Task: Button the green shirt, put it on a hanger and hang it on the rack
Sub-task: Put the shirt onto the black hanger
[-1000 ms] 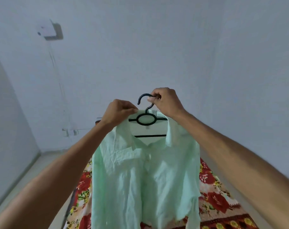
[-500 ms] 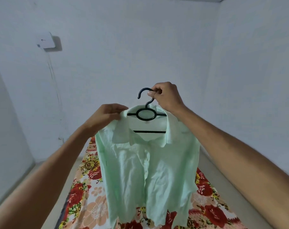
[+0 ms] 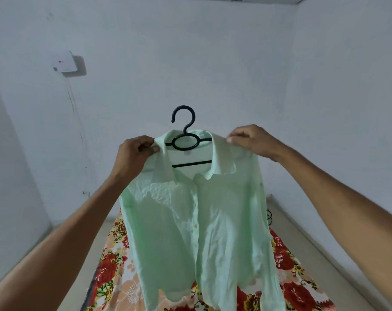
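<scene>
Half a second ago my right hand pinched the hook of the black hanger; now it has let go of the hook and moved out to the shoulder of the green shirt, on the right of the collar; my left hand has slid up too, and the shirt now faces me flatter and wider than before; my left hand is closed on the shirt, with the left collar edge pinched between thumb and fingers; my right hand is closed on the cloth at the right shoulder, fingertips pressed down on it; the hanger sits inside the shirt, between my two hands; its hook sticks up above the collar, higher than both hands, and nothing touches it; its oval ring and one thin bar show inside the open neck; the shirt hangs down from my grip, front side toward me, and the row of small buttons runs down the middle; the front looks closed below the collar; the cloth is wrinkled; far under my hands lies a flowered mat with red blooms, and the shirt's bottom edge hangs in front of it; behind the hook is a white wall; up and away to the left of my left hand a small white box sits on that wall.
</scene>
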